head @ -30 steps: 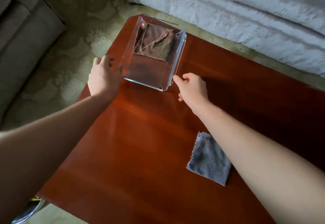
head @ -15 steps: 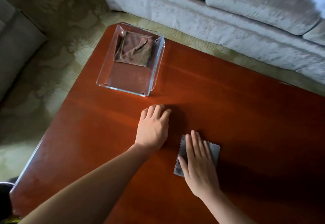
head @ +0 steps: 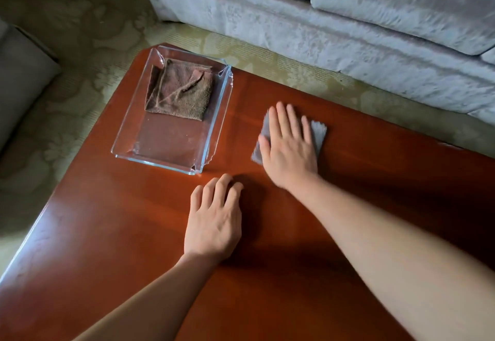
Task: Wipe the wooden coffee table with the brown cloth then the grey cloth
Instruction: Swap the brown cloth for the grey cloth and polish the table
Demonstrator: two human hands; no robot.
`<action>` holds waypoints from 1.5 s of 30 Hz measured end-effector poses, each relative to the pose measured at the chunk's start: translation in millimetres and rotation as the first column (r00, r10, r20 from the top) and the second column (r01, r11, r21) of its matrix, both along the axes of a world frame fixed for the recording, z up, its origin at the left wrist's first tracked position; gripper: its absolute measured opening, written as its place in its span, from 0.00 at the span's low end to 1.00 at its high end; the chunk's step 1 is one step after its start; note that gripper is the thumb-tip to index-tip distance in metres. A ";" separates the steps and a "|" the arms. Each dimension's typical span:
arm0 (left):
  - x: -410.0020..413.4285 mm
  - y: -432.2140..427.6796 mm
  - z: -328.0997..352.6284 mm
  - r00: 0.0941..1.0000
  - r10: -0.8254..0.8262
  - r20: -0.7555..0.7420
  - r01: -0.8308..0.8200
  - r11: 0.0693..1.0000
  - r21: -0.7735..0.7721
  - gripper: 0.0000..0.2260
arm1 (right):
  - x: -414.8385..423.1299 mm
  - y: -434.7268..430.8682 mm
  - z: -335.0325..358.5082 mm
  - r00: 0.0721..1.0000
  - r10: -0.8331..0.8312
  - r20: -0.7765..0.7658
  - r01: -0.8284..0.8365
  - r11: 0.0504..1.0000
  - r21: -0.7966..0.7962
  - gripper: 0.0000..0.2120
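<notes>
A: Wooden table (head: 107, 247), reddish, glossy. Nearest thing?
B: Left hand (head: 214, 223), palm down on the wood, fingers (head: 222, 188) loosely spread, holding nothing.
A: Right hand (head: 290, 150)?
B: Farther, right of centre. Flat on the grey cloth (head: 318, 133), fingers wide, pressing it to the table, not gripping. Cloth edges show past the hand on both sides.
A: Brown cloth (head: 179, 90)?
B: Folded, in the far half of the clear tray (head: 160, 161), far left of the table. Well apart from both hands.
A: Beyond?
B: Patterned carpet (head: 80, 32), pale sofa (head: 321, 19) far right, another seat (head: 18, 81) far left.
</notes>
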State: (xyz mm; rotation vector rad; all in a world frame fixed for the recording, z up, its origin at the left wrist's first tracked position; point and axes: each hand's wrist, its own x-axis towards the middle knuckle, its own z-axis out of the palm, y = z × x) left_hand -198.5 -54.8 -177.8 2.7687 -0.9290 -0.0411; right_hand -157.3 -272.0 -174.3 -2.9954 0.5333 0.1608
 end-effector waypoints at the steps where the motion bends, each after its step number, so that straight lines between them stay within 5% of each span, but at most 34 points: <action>1: 0.6 -0.5 -1.6 1.000 0.006 0.011 -0.006 1.000 0.006 0.17 | 26.5 -10.9 0.9 0.999 -0.032 0.002 0.032 0.999 0.013 0.34; 10: 0.3 -4.0 2.2 1.000 0.015 0.021 -0.016 0.999 0.050 0.18 | 48.8 -58.7 3.6 0.998 -0.026 -0.053 0.028 0.999 0.040 0.34; 16: 0.9 -4.6 6.0 1.000 -0.005 0.024 0.004 0.999 0.032 0.17 | -53.2 -146.4 4.5 0.950 -0.302 -0.076 0.301 0.953 -0.022 0.34; 23: 0.7 -2.3 4.0 0.999 -0.024 0.027 0.023 0.999 0.028 0.18 | -104.6 -142.6 2.2 0.749 -0.662 0.009 0.662 0.749 0.019 0.45; 26: 2.0 -2.3 3.5 0.999 -0.038 0.030 0.037 0.998 0.047 0.18 | -75.0 -116.3 4.2 0.796 -0.605 -0.024 0.605 0.796 0.010 0.42; 31: -3.2 -13.5 5.1 0.996 -0.062 0.068 0.050 0.986 0.161 0.20 | -2.4 -44.4 4.4 0.964 -0.265 -0.017 0.265 0.964 0.014 0.37; 37: -19.9 -98.1 12.9 1.000 -0.011 0.014 0.010 0.995 0.095 0.17 | -4.6 -61.9 1.7 0.998 -0.069 0.010 0.069 0.998 0.011 0.37; 45: -57.7 -247.7 11.1 0.996 -0.079 -0.044 0.082 0.993 0.081 0.22 | -114.4 -228.9 1.1 0.975 -0.221 -0.017 0.221 0.975 0.010 0.39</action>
